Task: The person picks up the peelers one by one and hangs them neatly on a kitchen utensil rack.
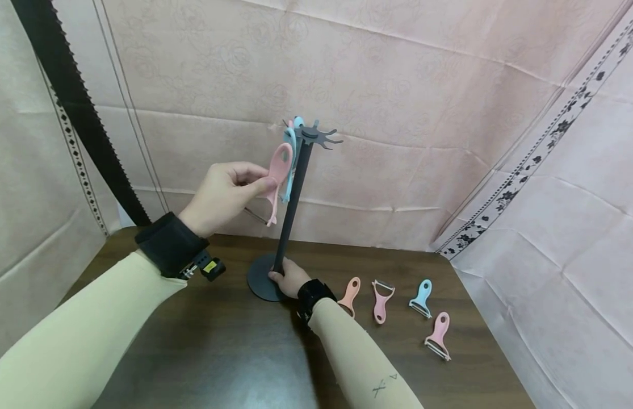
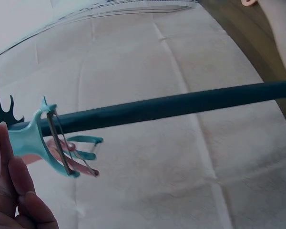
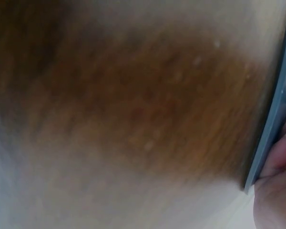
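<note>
A dark stand [image 1: 294, 199] with a round base and a ring of curved hooks [image 1: 318, 135] on top leans slightly in the head view. Blue and pink peelers hang on its left side; one blue peeler [image 2: 28, 138] shows close in the left wrist view. My left hand [image 1: 226, 190] pinches a pink peeler [image 1: 280, 163] beside the hanging ones, its holed handle end upward. Low on the pole, my right hand [image 1: 292, 278] grips the stand just above its base [image 1: 262, 278]. In the right wrist view, fingers [image 3: 281, 152] lie against the base's edge.
On the brown table [image 1: 214, 341], right of the stand, lie an orange peeler [image 1: 349, 294], a pink one [image 1: 380, 307], a blue one [image 1: 423, 292] and another pink one [image 1: 441, 329]. Pale patterned cloth [image 1: 398, 113] hangs behind, with a black strip [image 1: 86, 119] at left.
</note>
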Available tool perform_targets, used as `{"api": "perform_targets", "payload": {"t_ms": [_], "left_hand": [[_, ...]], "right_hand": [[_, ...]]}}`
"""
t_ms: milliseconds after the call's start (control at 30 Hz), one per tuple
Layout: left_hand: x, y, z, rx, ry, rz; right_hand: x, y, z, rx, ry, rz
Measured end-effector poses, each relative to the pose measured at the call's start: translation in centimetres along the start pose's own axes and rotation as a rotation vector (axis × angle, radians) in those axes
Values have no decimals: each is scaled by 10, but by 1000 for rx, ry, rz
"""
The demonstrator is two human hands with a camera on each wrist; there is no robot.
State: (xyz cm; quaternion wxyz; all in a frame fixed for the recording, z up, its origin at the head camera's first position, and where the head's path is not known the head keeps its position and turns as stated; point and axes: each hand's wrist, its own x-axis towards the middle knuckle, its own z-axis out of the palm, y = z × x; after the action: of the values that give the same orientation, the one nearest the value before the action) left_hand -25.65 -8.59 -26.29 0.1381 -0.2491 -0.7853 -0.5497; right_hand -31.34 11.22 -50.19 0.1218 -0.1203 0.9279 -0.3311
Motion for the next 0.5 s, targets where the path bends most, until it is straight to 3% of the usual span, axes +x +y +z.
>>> {"api": "perform_targets", "payload": {"t_ms": [200, 500], "left_hand": [[9, 8, 5, 30, 25, 0], [14, 17, 10, -2, 27, -4]], "right_hand": [[4, 3, 3, -7, 7, -3], [1, 1, 1, 7, 0, 13]]}}
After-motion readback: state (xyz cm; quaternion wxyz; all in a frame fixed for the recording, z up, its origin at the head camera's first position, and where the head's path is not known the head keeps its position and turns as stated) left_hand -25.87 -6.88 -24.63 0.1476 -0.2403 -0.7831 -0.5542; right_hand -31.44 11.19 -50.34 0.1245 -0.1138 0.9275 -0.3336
